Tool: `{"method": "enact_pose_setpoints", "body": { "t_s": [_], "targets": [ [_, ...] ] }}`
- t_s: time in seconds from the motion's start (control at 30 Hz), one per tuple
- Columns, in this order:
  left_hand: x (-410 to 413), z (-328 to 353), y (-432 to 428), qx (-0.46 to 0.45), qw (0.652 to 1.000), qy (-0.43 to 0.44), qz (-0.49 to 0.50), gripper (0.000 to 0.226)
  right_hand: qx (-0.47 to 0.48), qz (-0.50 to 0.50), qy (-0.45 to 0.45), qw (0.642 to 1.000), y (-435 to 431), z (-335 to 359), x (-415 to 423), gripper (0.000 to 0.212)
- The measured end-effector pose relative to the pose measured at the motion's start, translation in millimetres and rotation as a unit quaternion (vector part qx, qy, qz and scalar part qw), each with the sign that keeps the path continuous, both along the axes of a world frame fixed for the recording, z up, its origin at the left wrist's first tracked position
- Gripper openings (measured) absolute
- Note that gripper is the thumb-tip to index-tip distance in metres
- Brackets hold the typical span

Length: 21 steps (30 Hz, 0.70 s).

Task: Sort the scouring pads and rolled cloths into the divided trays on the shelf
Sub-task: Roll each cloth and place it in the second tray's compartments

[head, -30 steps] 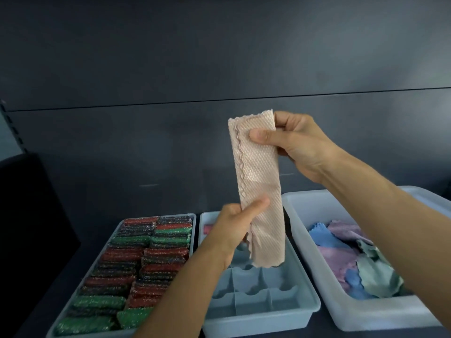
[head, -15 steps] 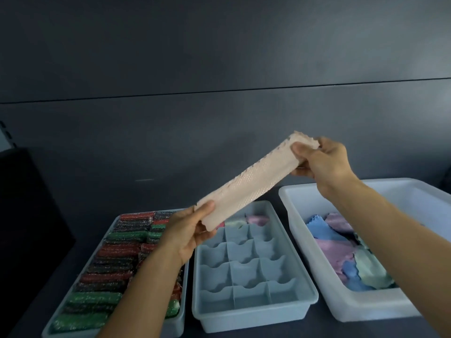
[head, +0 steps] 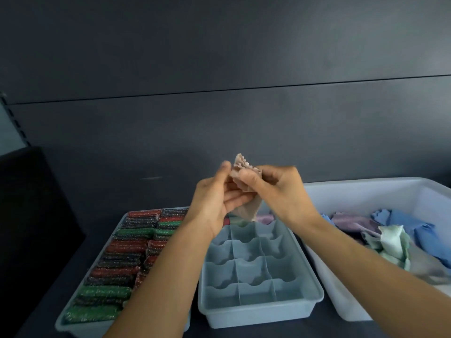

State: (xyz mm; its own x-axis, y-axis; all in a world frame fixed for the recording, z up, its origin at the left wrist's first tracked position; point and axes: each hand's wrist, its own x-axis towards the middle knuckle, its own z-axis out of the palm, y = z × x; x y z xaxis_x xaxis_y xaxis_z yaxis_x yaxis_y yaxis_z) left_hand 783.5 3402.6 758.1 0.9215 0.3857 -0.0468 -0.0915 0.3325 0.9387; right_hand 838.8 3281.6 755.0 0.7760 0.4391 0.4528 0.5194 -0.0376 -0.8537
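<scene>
At frame centre the left hand [head: 214, 203] and right hand [head: 280, 191] are both closed on one beige cloth [head: 245, 208], bunched between them above the far end of the divided tray [head: 258, 311]. That tray looks barely started: nine near cells sit bare, with only pink and pale cloth showing in its far row. The pad tray [head: 73, 325] at lower left looks nearly full with two columns of scouring pads [head: 102, 292], too many to count surely, and the white bin [head: 346, 306] at right holds a loose heap of cloths [head: 395, 240] left to roll.

Pink cloth [head: 245, 208], red/green/blk pads [head: 122, 259], grey-blue tray [head: 258, 311].
</scene>
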Motion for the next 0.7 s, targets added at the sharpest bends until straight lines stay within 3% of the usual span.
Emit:
{"method": "enact_pose_setpoints", "body": {
  "t_s": [0.07,0.1,0.2,0.23,0.37,0.47,0.53,0.63,0.7],
  "targets": [
    [-3,0,1,-0.061,0.998,-0.01,-0.008,0.055,-0.022,0.008,-0.009,1.0,-4,0,2,0.01],
    [-4,-3,2,-0.03,1.0,-0.005,0.004,0.056,-0.026,-0.003,-0.004,1.0,-5,-1,6,0.008],
    [-9,-14,4,0.201,0.974,-0.01,0.108,0.036,0.017,-0.031,0.04,0.999,-8,2,16,0.011],
    [-12,-16,4,0.228,0.966,-0.027,0.117,0.038,0.043,-0.022,0.067,0.997,-9,5,18,0.01],
    [-18,-21,-7,0.179,0.982,-0.048,-0.046,0.049,0.099,0.058,0.171,0.979,-11,11,19,0.008],
    [-14,-27,-15,0.211,0.976,-0.048,-0.019,0.05,0.116,0.049,0.171,0.977,-8,9,17,0.005],
    [-12,-31,-19,0.195,0.978,-0.071,0.027,0.04,0.133,0.039,0.174,0.975,-8,5,17,0.017],
    [-12,-31,-22,0.177,0.976,-0.099,0.08,0.03,0.088,0.087,0.217,0.968,-14,-3,16,0.06],
    [-10,-31,-23,0.176,0.973,-0.114,0.094,0.026,0.047,0.126,0.233,0.963,-17,-9,12,0.064]
  ]
}}
